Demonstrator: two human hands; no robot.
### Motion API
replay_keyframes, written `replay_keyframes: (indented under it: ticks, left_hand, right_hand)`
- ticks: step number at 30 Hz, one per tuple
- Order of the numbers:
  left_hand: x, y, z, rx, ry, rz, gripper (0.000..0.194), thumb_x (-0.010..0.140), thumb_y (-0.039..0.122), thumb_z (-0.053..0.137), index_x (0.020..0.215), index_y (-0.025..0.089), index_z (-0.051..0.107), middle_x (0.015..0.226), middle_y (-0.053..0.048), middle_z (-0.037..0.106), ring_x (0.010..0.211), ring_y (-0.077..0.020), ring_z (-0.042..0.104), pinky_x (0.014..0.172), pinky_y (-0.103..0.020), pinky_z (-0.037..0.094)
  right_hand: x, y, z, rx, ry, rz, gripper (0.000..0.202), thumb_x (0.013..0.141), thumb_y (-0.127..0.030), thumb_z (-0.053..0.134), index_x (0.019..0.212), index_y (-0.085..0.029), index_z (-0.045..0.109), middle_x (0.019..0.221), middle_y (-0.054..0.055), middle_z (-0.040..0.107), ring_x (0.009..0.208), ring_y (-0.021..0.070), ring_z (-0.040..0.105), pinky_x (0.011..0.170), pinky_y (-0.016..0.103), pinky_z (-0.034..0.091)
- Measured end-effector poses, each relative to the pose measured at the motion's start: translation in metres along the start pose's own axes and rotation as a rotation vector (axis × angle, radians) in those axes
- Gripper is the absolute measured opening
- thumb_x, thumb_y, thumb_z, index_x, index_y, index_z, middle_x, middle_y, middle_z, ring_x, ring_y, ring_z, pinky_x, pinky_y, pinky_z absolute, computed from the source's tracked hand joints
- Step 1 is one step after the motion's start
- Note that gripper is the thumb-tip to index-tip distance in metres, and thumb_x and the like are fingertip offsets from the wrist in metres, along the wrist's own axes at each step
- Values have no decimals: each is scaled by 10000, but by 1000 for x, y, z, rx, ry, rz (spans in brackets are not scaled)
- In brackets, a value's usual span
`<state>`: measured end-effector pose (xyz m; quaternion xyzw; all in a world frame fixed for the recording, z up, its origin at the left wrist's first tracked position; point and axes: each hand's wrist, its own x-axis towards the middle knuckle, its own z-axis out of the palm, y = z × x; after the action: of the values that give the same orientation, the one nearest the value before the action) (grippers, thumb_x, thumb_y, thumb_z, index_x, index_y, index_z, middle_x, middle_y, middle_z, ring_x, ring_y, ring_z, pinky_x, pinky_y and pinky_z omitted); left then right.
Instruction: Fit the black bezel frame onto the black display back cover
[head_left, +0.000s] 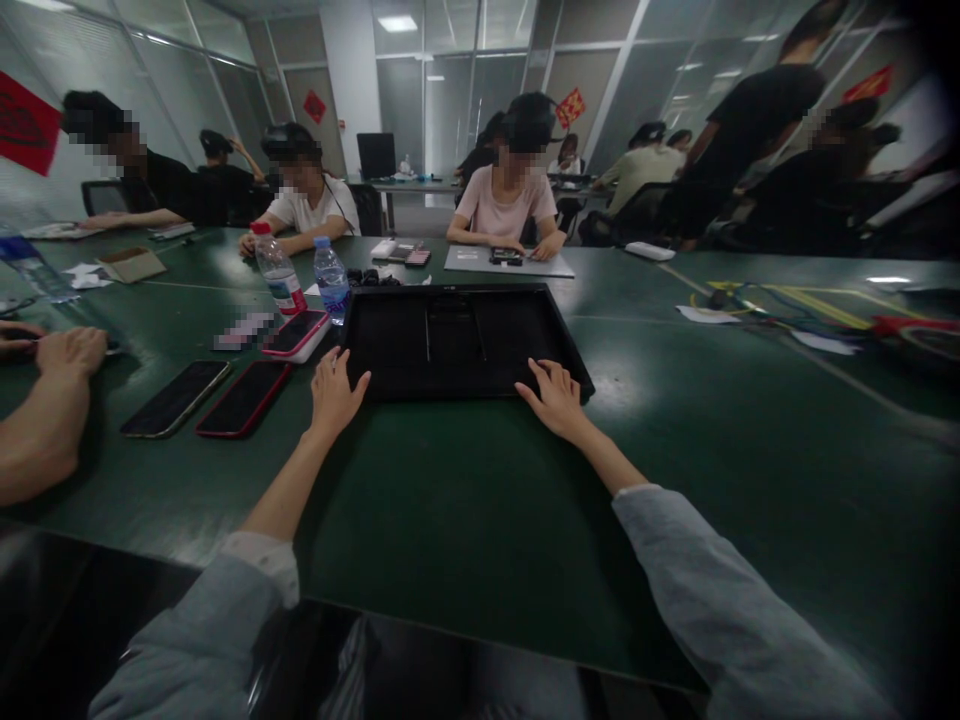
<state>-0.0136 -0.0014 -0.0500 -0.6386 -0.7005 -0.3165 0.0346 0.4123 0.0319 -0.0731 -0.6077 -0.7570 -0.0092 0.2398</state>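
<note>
A shallow black rectangular panel with a raised rim (390, 340) lies flat on the green table in front of me, its inner side up; it looks like a screen housing. Two thin upright lines and a darker block show in its middle. My left hand (337, 392) is at its near left corner, fingers spread, fingertips by the rim. At the near right corner rests my right hand (556, 398), its fingers also apart and partly over the rim. Neither hand is closed around anything. Contact under the fingertips is hard to make out.
Left of the panel lie a dark phone (176, 398), a red-edged phone (244, 398) and a pink-cased phone (298, 332). Two water bottles (279, 272) stand behind them. A neighbour's arm (45, 420) rests at far left. Cables (780, 305) lie right; people sit opposite.
</note>
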Motion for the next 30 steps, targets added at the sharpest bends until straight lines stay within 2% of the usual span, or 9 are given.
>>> replay_keyframes:
  ticks: [4, 8, 11, 16, 18, 23, 30]
  left_hand:
    - [5, -10, 4, -130, 42, -140, 680, 953, 385, 613, 1551, 119, 429, 1544, -235, 488, 1453, -364, 481, 1169, -539, 438]
    - [9, -16, 5, -232, 43, -214, 587, 939, 303, 638, 1488, 131, 521, 1478, -204, 592, 1388, -328, 565, 1193, -499, 429]
    - [12, -17, 5, -274, 61, -245, 534, 933, 272, 646, 1438, 115, 578, 1459, -203, 620, 1363, -314, 592, 1182, -463, 446]
    - [12, -18, 4, -321, 78, -301, 491, 944, 267, 634, 1415, 131, 618, 1405, -174, 674, 1264, -295, 663, 1134, -455, 492]
    - [12, -17, 3, -317, 82, -297, 488, 944, 263, 635, 1414, 133, 625, 1394, -168, 685, 1259, -291, 668, 1134, -450, 492]
    - [10, -15, 1, -278, 80, -275, 495, 936, 239, 645, 1418, 130, 629, 1398, -166, 685, 1251, -294, 674, 1138, -456, 492]
    - [9, -16, 0, -263, 69, -262, 498, 935, 228, 636, 1425, 138, 625, 1402, -159, 684, 1257, -292, 673, 1134, -459, 496]
  right_hand:
    - [-1, 0, -3, 35, 46, -44, 693, 1031, -619, 320, 1509, -167, 536, 1447, 207, 538, 1338, 395, 508, 1073, 612, 440]
    - [1, 0, -11, 197, 120, -108, 554, 1065, -517, 295, 1262, -186, 693, 1206, 160, 699, 1127, 310, 640, 1000, 491, 495]
    - [0, -2, -18, 289, 153, -52, 501, 1070, -491, 323, 1177, -201, 717, 1047, 116, 744, 970, 267, 689, 908, 412, 506]
    - [-5, -8, -25, 251, 124, 93, 456, 1066, -494, 371, 1214, -233, 714, 810, 46, 724, 762, 231, 688, 731, 327, 450]
    - [-7, -10, -26, 206, 98, 106, 449, 1070, -482, 367, 1218, -243, 717, 818, 47, 730, 750, 229, 686, 705, 314, 430]
    - [-9, -14, -27, 99, 37, 101, 424, 1080, -437, 364, 1227, -261, 720, 1000, 68, 771, 857, 249, 714, 718, 314, 435]
    - [-9, -18, -29, 21, 7, 91, 402, 1088, -410, 369, 1230, -278, 721, 1052, 55, 780, 887, 245, 728, 726, 311, 456]
